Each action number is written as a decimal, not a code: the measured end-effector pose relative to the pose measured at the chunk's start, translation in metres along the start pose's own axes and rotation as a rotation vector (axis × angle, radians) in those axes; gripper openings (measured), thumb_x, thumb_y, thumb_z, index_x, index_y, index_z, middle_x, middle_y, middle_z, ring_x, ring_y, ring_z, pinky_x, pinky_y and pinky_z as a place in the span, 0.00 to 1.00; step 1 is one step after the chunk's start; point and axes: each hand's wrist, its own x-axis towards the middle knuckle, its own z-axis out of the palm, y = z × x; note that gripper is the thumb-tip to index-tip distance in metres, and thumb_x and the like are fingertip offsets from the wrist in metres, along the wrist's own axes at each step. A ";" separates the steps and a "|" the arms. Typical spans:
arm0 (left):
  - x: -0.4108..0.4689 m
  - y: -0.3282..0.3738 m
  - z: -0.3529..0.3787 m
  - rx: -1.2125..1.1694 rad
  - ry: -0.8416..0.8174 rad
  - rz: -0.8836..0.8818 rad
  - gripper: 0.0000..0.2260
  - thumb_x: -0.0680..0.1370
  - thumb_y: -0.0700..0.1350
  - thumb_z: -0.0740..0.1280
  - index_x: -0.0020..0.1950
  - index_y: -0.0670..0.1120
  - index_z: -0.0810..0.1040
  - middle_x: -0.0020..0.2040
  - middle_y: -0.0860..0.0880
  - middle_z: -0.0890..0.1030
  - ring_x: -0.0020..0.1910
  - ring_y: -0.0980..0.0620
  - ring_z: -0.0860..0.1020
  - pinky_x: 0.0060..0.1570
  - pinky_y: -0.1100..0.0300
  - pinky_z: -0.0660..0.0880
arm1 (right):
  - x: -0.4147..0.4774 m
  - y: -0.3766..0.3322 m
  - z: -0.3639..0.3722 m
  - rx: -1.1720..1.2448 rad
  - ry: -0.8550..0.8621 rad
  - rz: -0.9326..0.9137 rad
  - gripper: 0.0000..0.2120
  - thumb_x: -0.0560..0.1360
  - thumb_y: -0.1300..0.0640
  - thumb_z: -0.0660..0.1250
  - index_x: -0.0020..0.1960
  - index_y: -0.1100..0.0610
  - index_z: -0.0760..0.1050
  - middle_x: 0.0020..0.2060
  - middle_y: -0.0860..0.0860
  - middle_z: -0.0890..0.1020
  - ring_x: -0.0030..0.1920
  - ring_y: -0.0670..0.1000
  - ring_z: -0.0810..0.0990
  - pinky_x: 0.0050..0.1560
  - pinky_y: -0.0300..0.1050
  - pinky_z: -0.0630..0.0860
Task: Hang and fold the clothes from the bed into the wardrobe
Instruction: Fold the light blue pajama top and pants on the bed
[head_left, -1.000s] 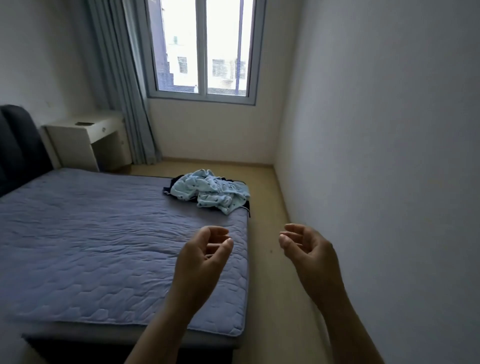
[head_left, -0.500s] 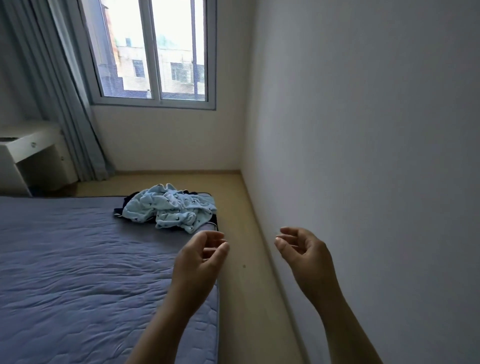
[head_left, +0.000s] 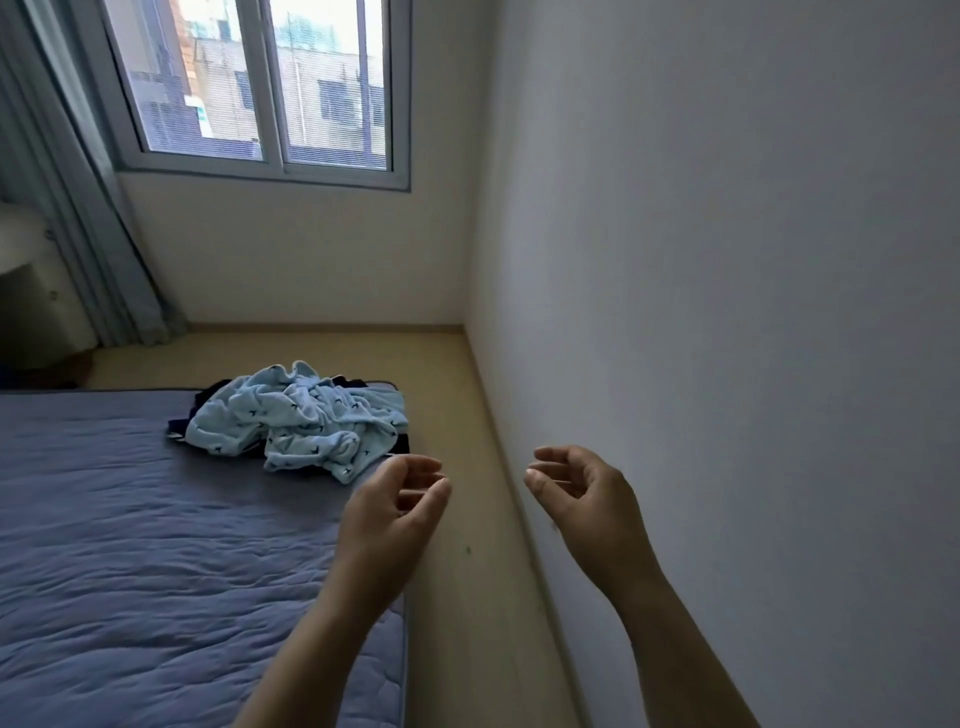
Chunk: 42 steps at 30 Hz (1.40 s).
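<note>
So nothing is put away yet: your left hand (head_left: 395, 514) and right hand (head_left: 582, 499) hang loosely curled and empty, and the clothes pile (head_left: 296, 421) at eleven o'clock, perhaps several garments, lies untouched on the bed (head_left: 130, 545).

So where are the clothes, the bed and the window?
clothes (head_left: 296, 421), head view, on the crumpled light blue top.
bed (head_left: 130, 545), head view, on its bare quilted cover.
window (head_left: 332, 93), head view, on the right pane.
</note>
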 end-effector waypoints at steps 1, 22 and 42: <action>0.014 -0.004 0.007 -0.005 0.000 -0.012 0.07 0.76 0.43 0.69 0.54 0.48 0.78 0.45 0.51 0.82 0.44 0.57 0.81 0.43 0.61 0.79 | 0.017 0.007 0.001 -0.003 -0.011 -0.004 0.13 0.76 0.54 0.69 0.60 0.54 0.76 0.49 0.46 0.82 0.49 0.40 0.80 0.44 0.29 0.77; 0.317 -0.077 0.094 0.031 0.247 -0.161 0.05 0.76 0.42 0.69 0.50 0.51 0.78 0.45 0.51 0.82 0.44 0.59 0.81 0.40 0.67 0.77 | 0.386 0.088 0.069 0.006 -0.324 -0.143 0.10 0.75 0.53 0.70 0.56 0.48 0.75 0.46 0.41 0.81 0.46 0.38 0.81 0.42 0.28 0.76; 0.636 -0.181 0.070 0.070 0.365 -0.271 0.04 0.76 0.44 0.69 0.48 0.52 0.77 0.44 0.53 0.82 0.45 0.56 0.80 0.43 0.63 0.76 | 0.716 0.117 0.229 -0.012 -0.472 -0.178 0.09 0.74 0.51 0.71 0.53 0.47 0.77 0.43 0.40 0.82 0.44 0.34 0.80 0.39 0.28 0.75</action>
